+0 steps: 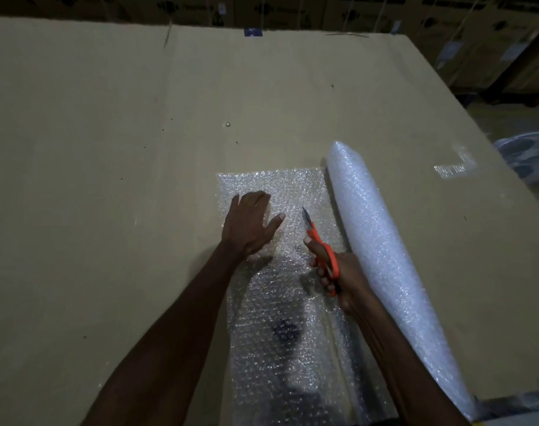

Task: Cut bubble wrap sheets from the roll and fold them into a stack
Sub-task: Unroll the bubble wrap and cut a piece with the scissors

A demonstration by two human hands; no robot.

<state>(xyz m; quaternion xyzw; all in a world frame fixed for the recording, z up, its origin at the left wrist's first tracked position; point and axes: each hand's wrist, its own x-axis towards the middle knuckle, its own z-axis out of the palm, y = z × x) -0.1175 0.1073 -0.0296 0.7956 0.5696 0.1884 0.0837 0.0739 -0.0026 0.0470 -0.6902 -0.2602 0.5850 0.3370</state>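
A white bubble wrap roll (382,256) lies on the brown cardboard tabletop (123,149), running from the middle right toward the near right corner. An unrolled sheet of bubble wrap (277,339) lies flat to the left of the roll. My left hand (249,222) presses flat on the sheet's far part, fingers spread. My right hand (335,272) grips orange-handled scissors (320,244), their blades pointing away over the sheet, close beside the roll.
A small scrap of clear plastic (454,167) lies on the table right of the roll's far end. Stacked cardboard boxes (446,32) line the back. A dark bundle (526,158) sits beyond the table's right edge.
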